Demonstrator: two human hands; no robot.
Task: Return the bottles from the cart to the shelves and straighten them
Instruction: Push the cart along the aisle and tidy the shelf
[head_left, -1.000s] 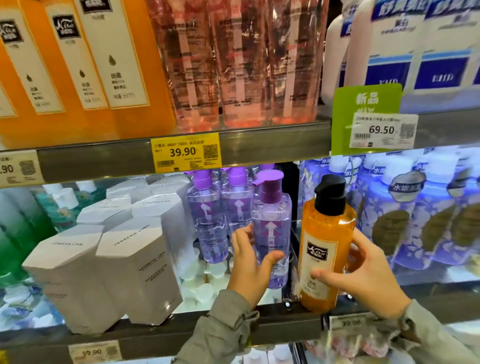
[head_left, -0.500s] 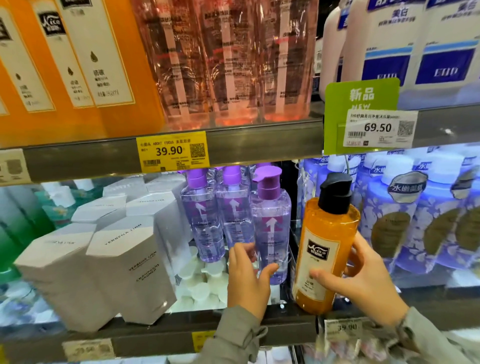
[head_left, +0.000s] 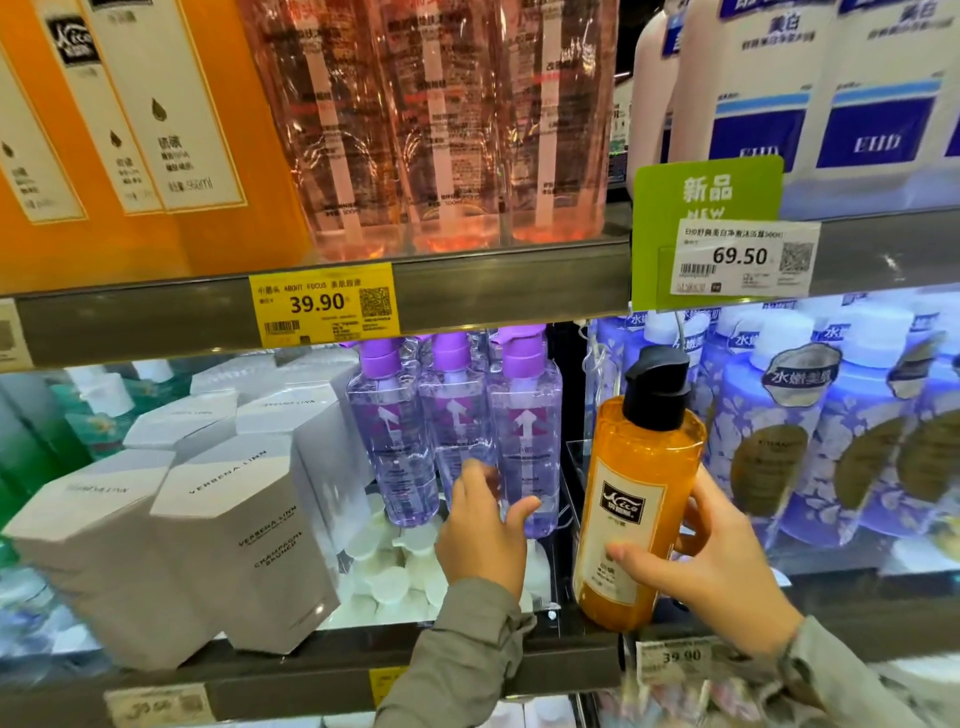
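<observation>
My right hand (head_left: 711, 566) grips an amber pump bottle (head_left: 636, 493) with a black cap and a cream label, held upright at the front edge of the lower shelf (head_left: 291, 675). My left hand (head_left: 483, 530) reaches into that shelf, thumb and fingers round the base of the rightmost purple pump bottle (head_left: 524, 431). Two more purple bottles (head_left: 400, 431) stand in a row to its left, all upright with arrow labels facing out.
Grey hexagonal boxes (head_left: 228, 530) fill the shelf's left. Blue floral bottles (head_left: 779, 441) stand on the right. The upper shelf (head_left: 493, 291) carries orange bottles (head_left: 156, 130), pink bottles (head_left: 441, 119) and white jugs (head_left: 810, 93). A clear divider (head_left: 574, 467) separates the purple bottles from the amber one.
The purple bottle in my left hand has slid back into line with the other two. The amber bottle stays in my right hand, nearly in place. The camera has dipped slightly.
</observation>
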